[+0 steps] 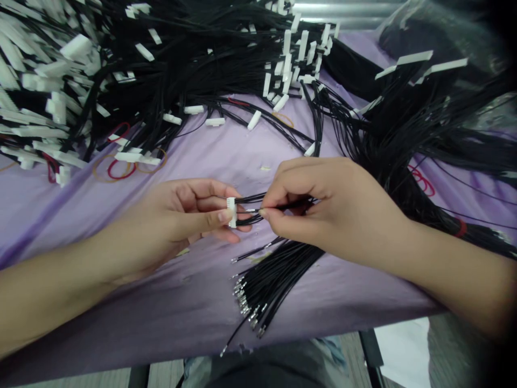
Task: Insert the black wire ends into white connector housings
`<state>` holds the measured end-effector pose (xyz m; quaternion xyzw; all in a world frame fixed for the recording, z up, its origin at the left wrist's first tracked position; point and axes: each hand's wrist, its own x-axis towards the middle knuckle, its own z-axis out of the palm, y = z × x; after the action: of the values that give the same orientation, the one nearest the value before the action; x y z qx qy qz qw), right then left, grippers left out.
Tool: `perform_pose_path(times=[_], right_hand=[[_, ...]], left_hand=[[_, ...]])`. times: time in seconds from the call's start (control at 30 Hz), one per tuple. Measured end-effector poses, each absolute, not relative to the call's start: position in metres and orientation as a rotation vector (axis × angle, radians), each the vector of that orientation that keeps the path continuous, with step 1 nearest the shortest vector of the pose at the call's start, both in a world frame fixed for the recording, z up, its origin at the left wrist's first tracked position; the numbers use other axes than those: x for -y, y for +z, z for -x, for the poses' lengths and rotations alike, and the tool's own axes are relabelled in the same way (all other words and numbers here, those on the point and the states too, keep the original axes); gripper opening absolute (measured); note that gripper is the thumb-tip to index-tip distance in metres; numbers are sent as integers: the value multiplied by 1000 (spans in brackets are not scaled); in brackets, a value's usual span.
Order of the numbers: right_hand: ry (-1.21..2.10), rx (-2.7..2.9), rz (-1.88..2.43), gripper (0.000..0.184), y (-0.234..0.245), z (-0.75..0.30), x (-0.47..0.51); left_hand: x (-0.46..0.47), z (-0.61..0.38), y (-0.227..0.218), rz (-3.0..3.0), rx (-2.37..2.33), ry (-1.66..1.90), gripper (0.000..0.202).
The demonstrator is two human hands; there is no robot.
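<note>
Between the thumb and fingers of my left hand (189, 215) is a small white connector housing (231, 212), its wire side turned to the right. Several black wires (248, 199) run out of it toward my right hand (319, 202). The right thumb and forefinger pinch a black wire whose metal terminal (251, 210) points at the housing; whether the tip is inside a slot is too small to tell. Below the right hand a bundle of loose black wires (278, 280) fans out on the table, bare metal terminals at the lower left.
A purple cloth (194, 302) covers the table. Across the back lies a large heap of black wires with white connectors (76, 48). More black wires (379, 145) lie at the right. Red and tan rubber bands (123, 167) lie at the left, and a clear plastic bag (444, 32) at the back right.
</note>
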<state>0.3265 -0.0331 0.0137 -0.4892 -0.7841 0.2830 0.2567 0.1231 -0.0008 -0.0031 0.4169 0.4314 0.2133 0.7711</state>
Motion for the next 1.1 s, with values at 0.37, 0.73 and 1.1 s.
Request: perform_pose_path(times=[0.37, 0.73, 1.1], right_hand=[[790, 2107, 1286, 12, 2, -324, 35], [1023, 1962, 1398, 10, 4, -322, 35], [731, 2146, 1337, 9, 14, -325, 36]], left_hand=[[3, -123, -3, -1005, -989, 462, 18], [3, -123, -5, -977, -941, 467, 13], [3, -123, -5, -998, -954, 495, 14]])
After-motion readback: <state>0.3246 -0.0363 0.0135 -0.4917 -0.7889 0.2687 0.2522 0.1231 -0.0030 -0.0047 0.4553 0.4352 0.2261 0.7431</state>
